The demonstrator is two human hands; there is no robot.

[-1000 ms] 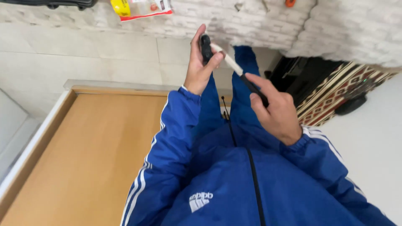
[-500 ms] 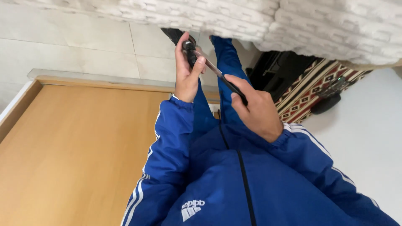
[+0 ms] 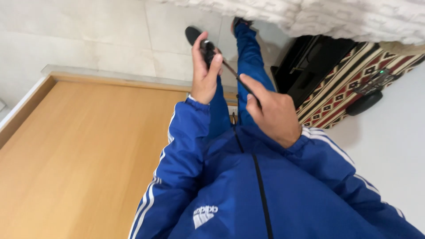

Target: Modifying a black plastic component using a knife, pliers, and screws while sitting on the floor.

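We looked down our own front at a floor of pale grey tiles (image 3: 88,35), and to our left a wide light-wood door panel (image 3: 79,155) with a darker wooden frame and a thin white edge filled most of the view. Along the top ran a rough white brick-textured wall (image 3: 354,17), and to our right stood a plain white wall (image 3: 394,141). Between those two, on the floor, lay a woven rug (image 3: 341,84) patterned in red, black and cream, with a black case or box (image 3: 310,57) beside it and a small dark device (image 3: 369,90) with a green light resting on the rug; we could not tell what that device was. We saw no packages, labels or signs clearly enough to describe. Both sleeves of our blue track jacket (image 3: 248,194) with white stripes reached forward over our blue trouser legs (image 3: 248,53) and black shoes (image 3: 193,33). Our left hand (image 3: 204,75) was clenched around the thick black end of a slim dark stick-like tool (image 3: 221,62), thumb and fingers wrapped about it, held up above the tiles just past the door frame. Our right hand (image 3: 272,113) pinched the tool's thinner end between thumb and forefinger, close in front of our chest
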